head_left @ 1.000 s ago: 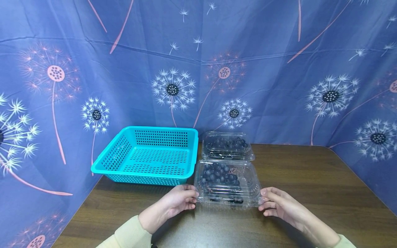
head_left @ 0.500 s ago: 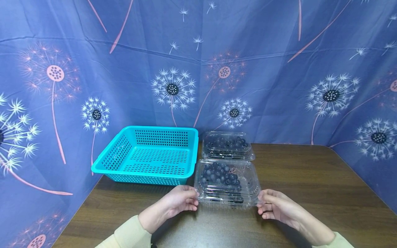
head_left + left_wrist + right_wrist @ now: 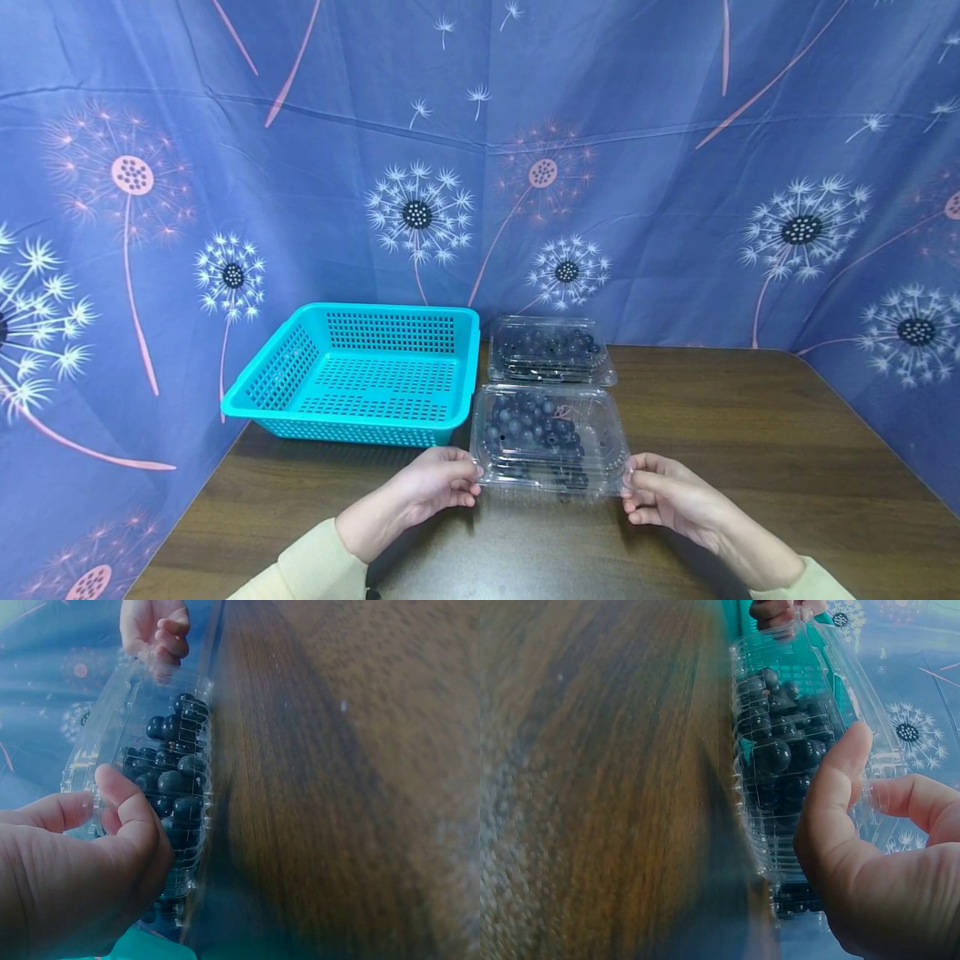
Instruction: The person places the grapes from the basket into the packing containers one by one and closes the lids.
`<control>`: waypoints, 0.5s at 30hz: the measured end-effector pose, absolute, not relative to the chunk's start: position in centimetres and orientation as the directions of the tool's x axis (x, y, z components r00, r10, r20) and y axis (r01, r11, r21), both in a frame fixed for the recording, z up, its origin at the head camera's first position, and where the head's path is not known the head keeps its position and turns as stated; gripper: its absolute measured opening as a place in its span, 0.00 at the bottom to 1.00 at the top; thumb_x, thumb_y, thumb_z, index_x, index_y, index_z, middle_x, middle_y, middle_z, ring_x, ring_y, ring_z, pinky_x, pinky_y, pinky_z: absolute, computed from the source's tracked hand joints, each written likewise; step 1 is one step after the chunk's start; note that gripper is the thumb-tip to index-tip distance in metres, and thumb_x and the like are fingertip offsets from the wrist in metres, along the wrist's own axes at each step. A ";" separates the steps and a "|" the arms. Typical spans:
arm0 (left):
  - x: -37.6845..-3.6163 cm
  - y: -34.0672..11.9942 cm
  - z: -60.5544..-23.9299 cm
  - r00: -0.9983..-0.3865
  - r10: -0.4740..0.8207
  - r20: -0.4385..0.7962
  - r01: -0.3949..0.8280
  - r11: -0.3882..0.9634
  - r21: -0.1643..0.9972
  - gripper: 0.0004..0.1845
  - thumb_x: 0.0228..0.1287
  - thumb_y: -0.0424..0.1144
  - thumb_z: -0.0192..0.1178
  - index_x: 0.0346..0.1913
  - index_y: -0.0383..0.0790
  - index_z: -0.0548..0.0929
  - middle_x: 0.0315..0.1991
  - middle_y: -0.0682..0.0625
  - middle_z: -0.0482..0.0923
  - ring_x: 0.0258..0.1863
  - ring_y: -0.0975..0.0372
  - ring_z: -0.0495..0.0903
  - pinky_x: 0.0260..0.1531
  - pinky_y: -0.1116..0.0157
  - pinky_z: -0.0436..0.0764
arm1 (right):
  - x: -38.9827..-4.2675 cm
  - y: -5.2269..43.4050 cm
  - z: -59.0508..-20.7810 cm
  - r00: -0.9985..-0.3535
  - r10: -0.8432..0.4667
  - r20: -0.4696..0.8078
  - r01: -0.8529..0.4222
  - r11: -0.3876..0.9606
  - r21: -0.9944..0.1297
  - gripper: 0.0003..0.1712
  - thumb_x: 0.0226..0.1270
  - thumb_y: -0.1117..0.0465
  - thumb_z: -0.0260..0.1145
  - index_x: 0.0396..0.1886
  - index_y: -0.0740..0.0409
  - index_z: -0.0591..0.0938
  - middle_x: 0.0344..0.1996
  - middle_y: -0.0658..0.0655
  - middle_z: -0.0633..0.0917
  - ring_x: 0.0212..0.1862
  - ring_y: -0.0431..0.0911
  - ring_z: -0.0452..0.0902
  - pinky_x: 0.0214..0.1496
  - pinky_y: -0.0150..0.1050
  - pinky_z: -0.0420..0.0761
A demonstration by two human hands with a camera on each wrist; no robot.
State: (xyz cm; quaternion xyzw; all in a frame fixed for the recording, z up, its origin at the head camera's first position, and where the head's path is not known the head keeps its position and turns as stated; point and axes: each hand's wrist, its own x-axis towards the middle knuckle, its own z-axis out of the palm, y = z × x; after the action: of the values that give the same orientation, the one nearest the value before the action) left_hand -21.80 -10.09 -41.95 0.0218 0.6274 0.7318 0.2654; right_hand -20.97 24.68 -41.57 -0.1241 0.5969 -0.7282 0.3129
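Observation:
A clear plastic clamshell box of blueberries (image 3: pixel 549 437) sits near the front of the wooden table, held at both ends. My left hand (image 3: pixel 438 482) grips its left end, thumb on the lid (image 3: pixel 131 817). My right hand (image 3: pixel 660 492) grips the right end, thumb pressed against the side (image 3: pixel 840 780). The box (image 3: pixel 169 787) looks slightly raised off the table in both wrist views (image 3: pixel 780 772). A second clamshell of blueberries (image 3: pixel 550 350) lies just behind it.
An empty teal mesh basket (image 3: pixel 360 375) stands to the left of the boxes, its right wall close to them. The brown table (image 3: pixel 750 433) ends at a blue dandelion-print cloth backdrop (image 3: pixel 675 208) on three sides.
Both hands have closed in on the near box's ends, and the box has risen a little and shifted slightly away from me.

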 end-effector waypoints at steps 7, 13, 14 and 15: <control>-21.8 -10.1 -41.9 -0.861 0.416 -0.293 -0.354 -0.075 0.932 0.05 0.57 0.26 0.53 0.35 0.35 0.70 0.26 0.49 0.72 0.24 0.65 0.75 0.27 0.71 0.78 | -20.9 24.6 -41.6 -0.790 -0.580 -0.198 0.296 -0.078 -0.952 0.07 0.69 0.69 0.50 0.44 0.60 0.63 0.32 0.51 0.79 0.33 0.40 0.79 0.40 0.35 0.82; -21.6 -10.1 -42.0 -0.859 0.429 -0.279 -0.345 -0.083 0.935 0.05 0.57 0.27 0.51 0.36 0.34 0.70 0.28 0.48 0.74 0.25 0.65 0.78 0.31 0.69 0.81 | -20.7 24.6 -41.5 -0.807 -0.550 -0.217 0.294 -0.055 -0.954 0.11 0.68 0.69 0.51 0.47 0.62 0.62 0.32 0.52 0.80 0.33 0.41 0.79 0.40 0.35 0.82; -21.6 -10.0 -42.0 -0.860 0.428 -0.278 -0.344 -0.084 0.935 0.04 0.57 0.27 0.51 0.36 0.34 0.70 0.27 0.48 0.74 0.25 0.64 0.78 0.32 0.69 0.81 | -20.6 24.6 -41.5 -0.808 -0.546 -0.220 0.295 -0.053 -0.954 0.11 0.68 0.69 0.51 0.47 0.63 0.61 0.32 0.52 0.80 0.33 0.41 0.79 0.40 0.35 0.82; -21.6 -10.0 -42.0 -0.862 0.425 -0.277 -0.343 -0.085 0.935 0.04 0.57 0.26 0.51 0.36 0.34 0.70 0.27 0.48 0.74 0.24 0.65 0.78 0.32 0.69 0.81 | -20.6 24.6 -41.5 -0.810 -0.543 -0.221 0.295 -0.052 -0.954 0.11 0.68 0.69 0.51 0.47 0.63 0.61 0.32 0.52 0.80 0.33 0.41 0.79 0.40 0.35 0.82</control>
State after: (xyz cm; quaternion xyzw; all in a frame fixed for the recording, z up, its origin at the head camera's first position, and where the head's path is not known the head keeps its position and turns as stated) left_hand -21.63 -10.00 -41.96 0.0328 0.6239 0.7359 0.2609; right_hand -20.63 24.59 -41.49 -0.0995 0.6235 -0.7185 0.2917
